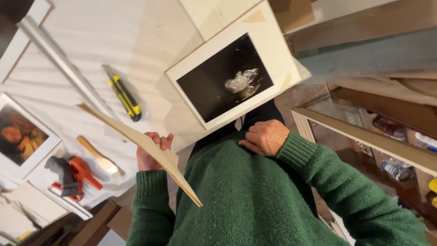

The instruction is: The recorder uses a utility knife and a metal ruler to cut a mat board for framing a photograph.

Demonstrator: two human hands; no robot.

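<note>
My left hand grips a thin cream board by its edge, held on edge and slanting from upper left to lower right in front of my green sweater. My right hand rests with fingers curled against the sweater at my waist, holding nothing I can see. Just above it, a dark photograph in a cream mat lies at the edge of the white-covered table.
On the table lie a yellow-and-black utility knife, a long metal straightedge, a wooden spatula tool, an orange clamp and another matted photo. At the right stands a wooden glass-topped shelf holding bottles.
</note>
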